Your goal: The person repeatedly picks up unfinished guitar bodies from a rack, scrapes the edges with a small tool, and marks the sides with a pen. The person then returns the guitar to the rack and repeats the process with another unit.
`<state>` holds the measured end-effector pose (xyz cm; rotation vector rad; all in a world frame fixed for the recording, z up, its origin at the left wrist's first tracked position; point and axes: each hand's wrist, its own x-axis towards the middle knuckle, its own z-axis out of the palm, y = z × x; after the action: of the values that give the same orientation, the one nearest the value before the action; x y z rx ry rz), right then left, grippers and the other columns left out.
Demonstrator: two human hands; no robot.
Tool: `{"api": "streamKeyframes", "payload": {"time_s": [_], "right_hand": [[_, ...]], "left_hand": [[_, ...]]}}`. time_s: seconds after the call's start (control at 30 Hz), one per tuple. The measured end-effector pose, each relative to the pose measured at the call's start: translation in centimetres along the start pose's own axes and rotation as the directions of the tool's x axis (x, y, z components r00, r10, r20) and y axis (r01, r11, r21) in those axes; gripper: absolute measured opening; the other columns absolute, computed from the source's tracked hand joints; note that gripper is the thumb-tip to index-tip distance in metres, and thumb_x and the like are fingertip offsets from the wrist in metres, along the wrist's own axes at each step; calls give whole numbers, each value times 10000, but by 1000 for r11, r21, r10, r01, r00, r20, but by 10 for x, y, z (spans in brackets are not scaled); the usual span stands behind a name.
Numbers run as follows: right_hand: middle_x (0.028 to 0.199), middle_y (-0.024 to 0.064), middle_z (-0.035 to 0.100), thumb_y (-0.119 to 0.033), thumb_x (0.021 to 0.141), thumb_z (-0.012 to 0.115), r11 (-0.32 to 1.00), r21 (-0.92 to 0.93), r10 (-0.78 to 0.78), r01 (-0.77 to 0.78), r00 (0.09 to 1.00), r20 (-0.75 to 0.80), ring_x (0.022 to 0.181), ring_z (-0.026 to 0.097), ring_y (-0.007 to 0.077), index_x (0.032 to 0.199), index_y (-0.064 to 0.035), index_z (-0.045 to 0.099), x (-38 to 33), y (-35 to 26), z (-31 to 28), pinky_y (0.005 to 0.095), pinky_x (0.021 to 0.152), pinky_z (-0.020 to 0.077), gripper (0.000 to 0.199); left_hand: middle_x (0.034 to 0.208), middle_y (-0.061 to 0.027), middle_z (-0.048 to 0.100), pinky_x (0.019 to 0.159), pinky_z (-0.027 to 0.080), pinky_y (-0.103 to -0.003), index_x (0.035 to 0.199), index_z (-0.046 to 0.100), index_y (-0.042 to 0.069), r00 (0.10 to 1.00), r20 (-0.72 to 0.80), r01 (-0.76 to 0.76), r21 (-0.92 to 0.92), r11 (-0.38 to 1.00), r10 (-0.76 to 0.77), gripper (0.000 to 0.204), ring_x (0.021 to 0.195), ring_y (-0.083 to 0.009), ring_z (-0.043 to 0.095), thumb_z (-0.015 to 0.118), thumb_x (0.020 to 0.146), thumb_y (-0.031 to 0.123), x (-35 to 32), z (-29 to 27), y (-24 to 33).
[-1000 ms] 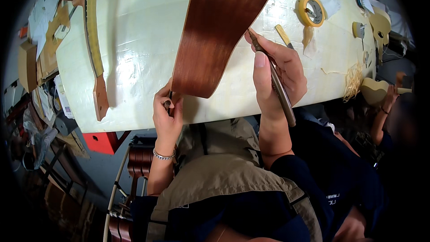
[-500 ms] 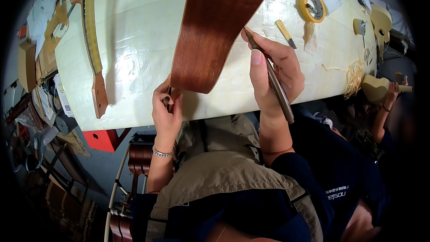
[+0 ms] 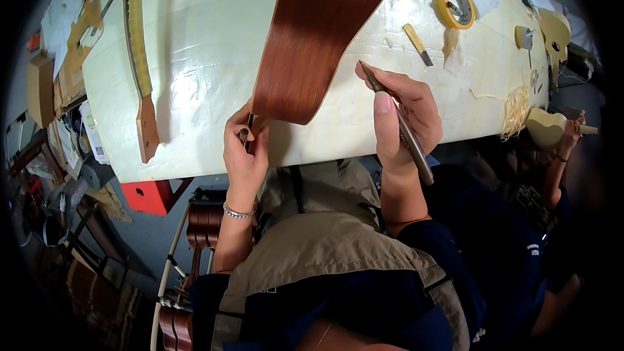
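A reddish-brown wooden guitar body (image 3: 312,45) reaches in from the top edge, its curved side facing up. My left hand (image 3: 246,149) is closed at its lower left corner, with the fingers partly hidden behind the wood. A small dark round-ended piece (image 3: 244,134) shows between those fingers; whether it is a pen cap, I cannot tell. In my right hand (image 3: 406,110) is a brown marker pen (image 3: 413,142), gripped like a writing tool. Its dark tip points up and left, a short gap from the guitar's right edge.
On the pale covered table (image 3: 201,58) lie a yellow tape roll (image 3: 455,8), a wooden-handled blade (image 3: 417,44) and a heap of shavings (image 3: 515,112). A guitar neck (image 3: 136,45) lies at left. Below the table's edge is a red box (image 3: 148,196). Another person's hand (image 3: 571,135) works at far right.
The marker's tip has come away from the guitar's edge, my right hand moving slightly right and down. The guitar's lower end has shifted slightly up and right, with my left hand still at it.
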<state>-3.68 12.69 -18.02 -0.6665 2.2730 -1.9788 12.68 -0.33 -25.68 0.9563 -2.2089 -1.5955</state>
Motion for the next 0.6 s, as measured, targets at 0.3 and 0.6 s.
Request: {"api": "streamKeyframes", "payload": {"time_s": [0.3,0.6], "right_hand": [[899,96,569,17,790,593,962,178,176,-207,968,178,843,578,151,999,25,517,-24,-25,-22,229,742,432,222],[761,106,577,-605,874,320,900,316,130,-302,876,464,677,588,175,865,43,574,-39,-57,-35,290,724,429,695]], "left_hand": [[947,-150,562,765,422,-413,765,459,22,864,-135,-490,0,872,486,216,921,-328,533,475,886,200,-7,-20,28],[749,-115,547,581,442,-288,877,548,-28,863,95,-502,53,863,496,70,659,-222,539,533,810,-15,-28,-23,76]]}}
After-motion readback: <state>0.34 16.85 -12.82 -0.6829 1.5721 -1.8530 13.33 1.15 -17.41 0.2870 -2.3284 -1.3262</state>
